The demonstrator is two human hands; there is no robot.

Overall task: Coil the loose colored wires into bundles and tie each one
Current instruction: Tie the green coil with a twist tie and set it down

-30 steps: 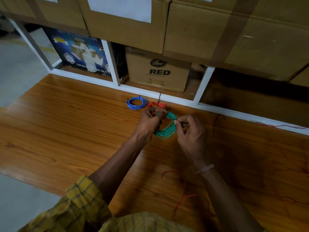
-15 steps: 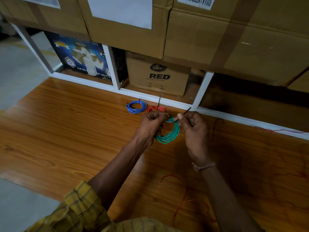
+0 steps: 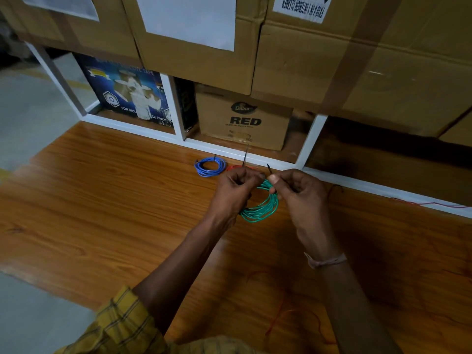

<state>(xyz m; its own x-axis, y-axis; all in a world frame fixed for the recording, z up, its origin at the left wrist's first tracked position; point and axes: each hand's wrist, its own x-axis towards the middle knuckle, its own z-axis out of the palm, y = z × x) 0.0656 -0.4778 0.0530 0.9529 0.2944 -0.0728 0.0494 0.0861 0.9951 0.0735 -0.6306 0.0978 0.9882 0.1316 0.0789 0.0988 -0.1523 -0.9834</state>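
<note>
Green wire coil [image 3: 259, 212] hangs between left hand [image 3: 236, 191] and right hand [image 3: 297, 192]

The small brown box [image 3: 244, 121] in the far shelf says "Dabur" in a dark oval and "RED" in big black letters. The blue box [image 3: 127, 95] to its left says "TAPE" at the top and "FOR INDU… SE ONLY" at the bottom. A white label [image 3: 302, 7] on the big box at the far right is upside down and reads "IN 1 INTERIOR CLEANER".

Green wire coil [image 3: 260, 212], blue coil [image 3: 210, 166], orange-brown wood-grain table [image 3: 107, 200], yellow plaid sleeve [image 3: 120, 325], brown cartons [image 3: 357, 60].
</note>
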